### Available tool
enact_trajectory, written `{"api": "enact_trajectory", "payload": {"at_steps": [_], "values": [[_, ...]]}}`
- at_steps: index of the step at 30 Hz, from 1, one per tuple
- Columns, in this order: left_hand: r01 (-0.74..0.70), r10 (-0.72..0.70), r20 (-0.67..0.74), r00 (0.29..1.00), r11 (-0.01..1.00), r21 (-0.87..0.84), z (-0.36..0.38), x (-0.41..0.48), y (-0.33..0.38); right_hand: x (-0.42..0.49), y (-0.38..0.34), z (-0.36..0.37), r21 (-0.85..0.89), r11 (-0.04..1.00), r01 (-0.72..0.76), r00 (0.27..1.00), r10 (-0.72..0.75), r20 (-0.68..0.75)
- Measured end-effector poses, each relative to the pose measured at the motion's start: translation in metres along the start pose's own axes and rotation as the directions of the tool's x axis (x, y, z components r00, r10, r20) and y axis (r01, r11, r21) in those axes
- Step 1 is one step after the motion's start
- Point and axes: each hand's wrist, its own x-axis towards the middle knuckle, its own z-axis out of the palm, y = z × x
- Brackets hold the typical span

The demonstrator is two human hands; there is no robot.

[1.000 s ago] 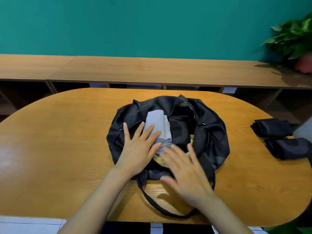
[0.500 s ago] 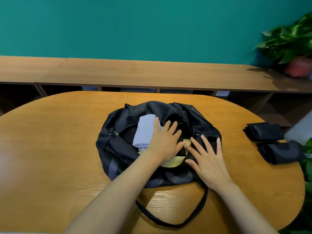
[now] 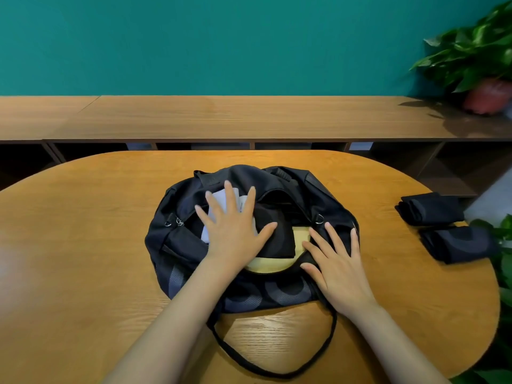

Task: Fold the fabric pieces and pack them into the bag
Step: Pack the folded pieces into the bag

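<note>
On the middle of the desk (image 3: 83, 245) sits a black bag (image 3: 277, 295), lying open. A light grey folded cloth (image 3: 219, 197) is inside it, at the left side of the opening. Its long side points toward the far edge of the desk. The left hand (image 3: 232, 231) lies flat on top of this cloth. Its fingers (image 3: 229, 195) are straight and spread, pressing down and not gripping.

Just beside the grey cloth in the bag is a dark folded cloth (image 3: 277, 239), touched by the thumb. The right hand (image 3: 338, 267) lies flat on the bag's near right rim, fingers straight too, holding nothing.

Two more dark folded cloths (image 3: 432, 207) (image 3: 457, 245) wait near the right edge of the desk, well apart from the bag. Their long sides run left to right. They lie off to the right of both hands, and the right hand is the nearer one. I think that hand should reach for them next, while the left hand keeps the bag steady.
</note>
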Motion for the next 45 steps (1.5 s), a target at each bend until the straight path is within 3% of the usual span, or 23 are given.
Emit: {"api": "enact_trajectory", "payload": {"at_steps": [2, 5, 10, 15, 19, 22, 25, 32, 35, 38, 40, 45], "values": [[-0.031, 0.030, 0.081, 0.996, 0.999, 0.012, 0.011, 0.001, -0.002, 0.000, 0.000, 0.001, 0.003, 1.000, 0.000, 1.000, 0.000, -0.012], [-0.103, 0.101, 0.059, 0.993, 0.994, 0.027, 0.018, 0.005, -0.001, 0.000, 0.000, 0.003, 0.011, 1.000, 0.000, 1.000, 0.000, -0.026], [0.078, -0.079, 0.000, 0.997, 0.980, -0.184, 0.007, 0.009, -0.006, 0.000, 0.000, 0.003, 0.014, 1.000, 0.002, 0.999, -0.001, -0.047], [-0.014, 0.018, 0.030, 0.999, 0.993, -0.120, 0.019, -0.005, 0.022, 0.001, 0.000, 0.006, 0.007, 1.000, 0.007, 0.999, -0.007, -0.040], [0.022, -0.019, 0.039, 0.999, 0.997, -0.074, 0.014, -0.001, 0.024, 0.001, 0.001, 0.005, -0.017, 1.000, 0.017, 0.999, -0.018, -0.040], [0.011, -0.011, -0.042, 0.999, 1.000, 0.011, 0.005, 0.004, 0.035, 0.002, 0.002, 0.000, -0.054, 0.998, 0.044, 0.999, -0.045, -0.022], [-0.025, 0.024, -0.033, 0.999, 0.999, -0.023, 0.010, 0.009, 0.056, 0.002, 0.001, -0.001, -0.065, 0.996, 0.055, 0.998, -0.055, -0.003], [-0.029, 0.026, 0.018, 0.999, 0.982, 0.184, 0.028, 0.008, 0.047, -0.004, 0.009, 0.003, -0.036, 0.999, 0.024, 0.998, -0.026, -0.055], [-0.027, 0.025, 0.017, 1.000, 0.989, 0.147, 0.021, 0.009, 0.046, -0.003, 0.010, 0.001, -0.054, 0.998, 0.037, 0.997, -0.040, -0.068], [-0.053, 0.052, -0.135, 0.990, 0.999, -0.008, 0.010, 0.019, 0.058, 0.008, 0.013, -0.009, -0.064, 0.994, 0.084, 0.992, -0.090, -0.092], [-0.131, 0.125, -0.177, 0.976, 0.991, -0.019, 0.009, 0.031, 0.067, 0.018, 0.018, -0.014, -0.083, 0.990, 0.111, 0.989, -0.118, -0.085], [-0.216, 0.220, -0.015, 0.975, 0.967, 0.132, 0.032, 0.055, 0.071, 0.036, 0.036, -0.007, -0.121, 0.993, 0.016, 0.999, -0.021, -0.037]]}}
